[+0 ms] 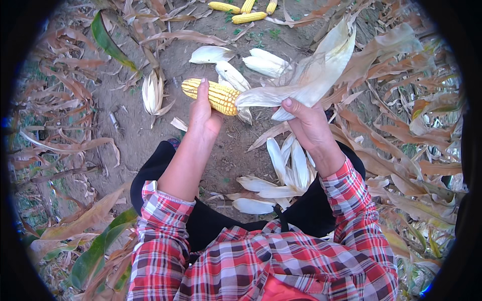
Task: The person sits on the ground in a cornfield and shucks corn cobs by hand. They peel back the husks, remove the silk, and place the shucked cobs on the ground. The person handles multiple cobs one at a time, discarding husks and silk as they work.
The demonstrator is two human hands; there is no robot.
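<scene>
A bare yellow ear of corn (222,98) lies in my left hand (205,113), thumb across the kernels and the other fingers hidden beneath. Its right end meets a bundle of pale, dry husk leaves (314,77), which my right hand (307,120) grips between thumb and fingers. Whether the husk is still joined to the cob at that end, I cannot tell. The leaves spread up and to the right from my right hand. Under the corn, loose husk (231,75) rests on the soil.
Several husked yellow ears (249,17) lie on the soil at the far side. An ear still in its husk (152,93) is at left. Discarded husks (292,169) lie between my legs. Dry corn stalks and leaves (395,124) line both sides; a green leaf (111,43) stands far left.
</scene>
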